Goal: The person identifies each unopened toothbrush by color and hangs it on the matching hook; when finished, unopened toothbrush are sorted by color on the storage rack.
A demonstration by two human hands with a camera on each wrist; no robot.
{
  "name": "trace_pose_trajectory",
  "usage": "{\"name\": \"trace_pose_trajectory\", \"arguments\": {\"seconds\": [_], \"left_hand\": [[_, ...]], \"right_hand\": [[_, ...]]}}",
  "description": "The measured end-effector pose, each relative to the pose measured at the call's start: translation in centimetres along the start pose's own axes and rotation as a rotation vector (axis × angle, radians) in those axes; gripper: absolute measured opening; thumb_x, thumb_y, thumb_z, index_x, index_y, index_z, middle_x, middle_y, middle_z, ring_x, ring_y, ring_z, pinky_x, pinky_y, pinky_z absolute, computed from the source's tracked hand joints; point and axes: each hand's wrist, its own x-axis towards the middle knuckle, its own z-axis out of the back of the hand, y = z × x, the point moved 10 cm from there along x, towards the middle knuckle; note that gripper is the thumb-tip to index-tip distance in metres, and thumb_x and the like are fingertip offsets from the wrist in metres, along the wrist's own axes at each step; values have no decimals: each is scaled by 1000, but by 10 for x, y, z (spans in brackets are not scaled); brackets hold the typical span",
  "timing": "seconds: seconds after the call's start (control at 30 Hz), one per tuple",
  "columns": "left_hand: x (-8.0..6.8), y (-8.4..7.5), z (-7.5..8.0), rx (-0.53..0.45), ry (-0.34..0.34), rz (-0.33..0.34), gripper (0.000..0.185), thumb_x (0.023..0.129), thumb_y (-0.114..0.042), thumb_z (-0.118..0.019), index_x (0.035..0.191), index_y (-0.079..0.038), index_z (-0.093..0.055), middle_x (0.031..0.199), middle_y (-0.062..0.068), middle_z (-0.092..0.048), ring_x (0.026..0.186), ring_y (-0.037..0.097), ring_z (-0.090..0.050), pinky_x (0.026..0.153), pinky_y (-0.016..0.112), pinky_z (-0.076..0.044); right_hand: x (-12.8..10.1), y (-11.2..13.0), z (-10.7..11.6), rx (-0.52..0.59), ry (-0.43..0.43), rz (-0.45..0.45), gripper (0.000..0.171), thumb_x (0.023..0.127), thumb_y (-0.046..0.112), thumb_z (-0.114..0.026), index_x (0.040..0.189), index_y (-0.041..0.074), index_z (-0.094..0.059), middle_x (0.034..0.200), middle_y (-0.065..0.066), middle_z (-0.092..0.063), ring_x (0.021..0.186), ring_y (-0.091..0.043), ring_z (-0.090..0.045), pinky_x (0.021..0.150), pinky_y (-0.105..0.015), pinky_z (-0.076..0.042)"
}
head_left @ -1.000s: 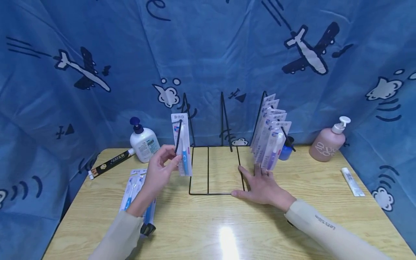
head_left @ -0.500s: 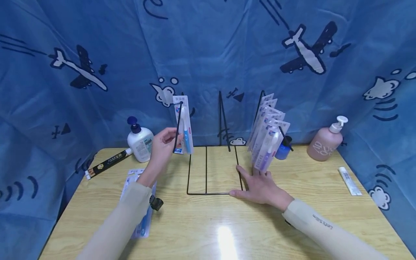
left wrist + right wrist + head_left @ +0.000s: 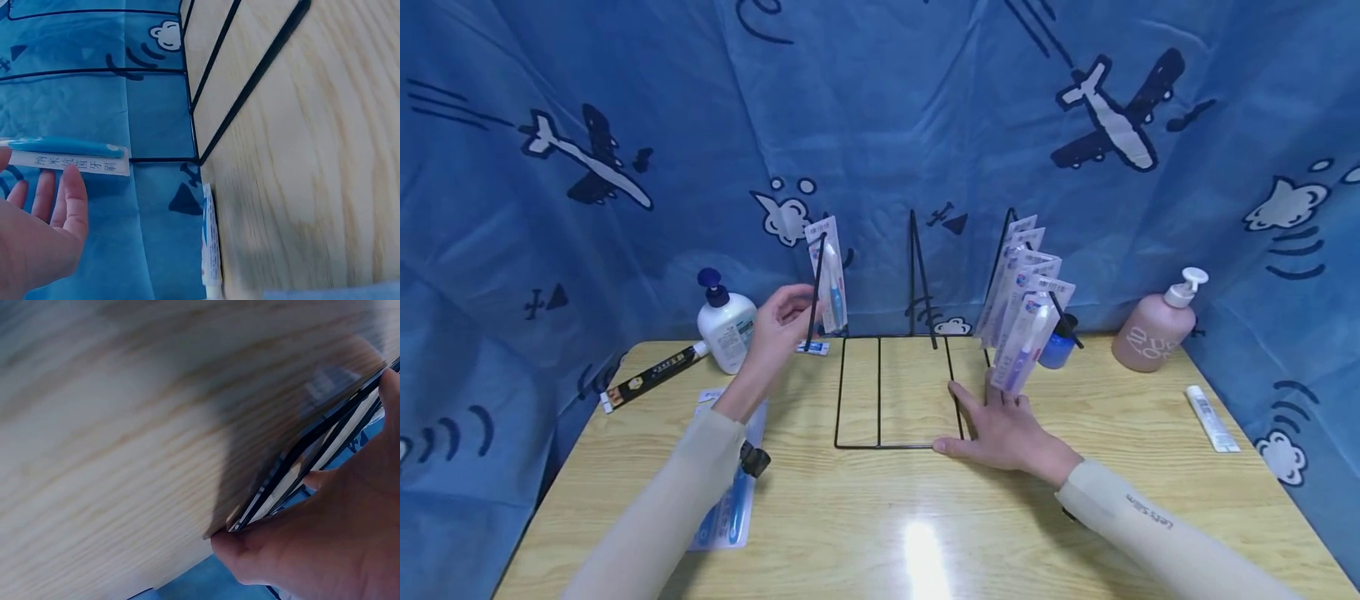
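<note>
A packaged toothbrush (image 3: 831,279) with a blue handle hangs on the left hook of the black wire rack (image 3: 880,400), slightly tilted. My left hand (image 3: 784,321) pinches its lower part from the left. In the left wrist view, the fingertips of my left hand (image 3: 50,225) overlap the toothbrush card's edge. My right hand (image 3: 1000,425) rests spread on the rack's base, its thumb at the front bar. In the right wrist view, my right hand (image 3: 325,531) touches the wire frame. Several packaged toothbrushes (image 3: 1026,325) hang in a row on the right hook. The middle hook carries nothing.
More packaged toothbrushes (image 3: 726,508) lie under my left forearm. A white pump bottle (image 3: 727,329) and a black toothpaste box (image 3: 655,377) stand and lie left. A small tube (image 3: 812,347) lies behind the left hook. A blue bottle (image 3: 1056,350), pink pump bottle (image 3: 1153,333) and white tube (image 3: 1212,419) are right.
My left hand has raised the toothbrush and slid it back along the left hook, away from the hook's front end. The right hand has stayed on the rack.
</note>
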Motion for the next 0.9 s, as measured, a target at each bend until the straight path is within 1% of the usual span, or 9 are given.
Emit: {"name": "trace_pose_trajectory", "arguments": {"seconds": [0.1,0.17,0.27,0.33,0.43,0.6,0.73,0.8,0.9], "left_hand": [[-7,-3,7,43,9,-8,41,108,-17,-72,144,0,-60,126,14,-69,106,18,-67,84,30,-60],[-13,-6,12,66,27,-11,44,110,-22,-70,147,-1,-58,132,16,-67,112,19,-66,89,34,-60],[-25,-11,22,76,39,-7,47,111,-26,-68,149,0,-56,135,18,-66,116,24,-68,90,36,-61],[-37,-13,32,86,20,16,47,112,-28,-67,148,-1,-55,134,18,-68,116,25,-69,88,35,-62],[-58,-10,50,101,-54,74,42,112,-26,-66,146,-3,-56,128,15,-72,111,23,-72,84,33,-62],[-98,5,86,174,-201,208,40,113,-24,-63,147,-7,-55,126,7,-75,107,15,-72,89,32,-61],[-129,18,117,244,-292,310,43,113,-27,-63,150,-8,-54,131,8,-71,112,15,-69,92,27,-58],[-142,25,131,273,-320,358,44,113,-28,-63,151,-7,-54,134,10,-67,115,18,-66,91,26,-57],[-159,37,148,332,-323,428,48,112,-24,-64,154,-4,-51,141,13,-59,116,22,-60,88,23,-55]], "right_hand": [[0,1,0,7,-8,4,107,93,83,-62,171,15,-38,168,-49,-3,158,-62,-9,113,-83,-27],[0,2,1,9,-11,3,107,93,83,-63,171,15,-38,168,-49,-3,158,-61,-10,113,-83,-26],[0,2,2,4,-14,1,106,93,83,-62,171,15,-38,168,-48,-11,157,-63,-16,115,-83,-24],[0,2,3,6,-13,4,106,94,83,-61,171,15,-38,166,-48,-18,154,-64,-21,116,-83,-23],[-2,0,5,8,-9,-1,106,94,83,-62,171,15,-38,163,-49,-22,152,-65,-25,116,-82,-23],[-4,0,6,30,-20,-4,104,94,80,-65,171,14,-39,165,-51,-12,155,-66,-15,117,-83,-19],[-3,0,2,54,-42,15,104,94,81,-62,170,14,-40,166,-51,-9,155,-67,-12,113,-85,-22],[-3,1,2,63,-53,23,105,94,82,-62,170,13,-41,165,-52,-8,154,-68,-13,110,-86,-25],[-4,2,4,70,-66,26,105,92,82,-65,168,13,-43,165,-52,-7,154,-68,-13,109,-86,-26]]}}
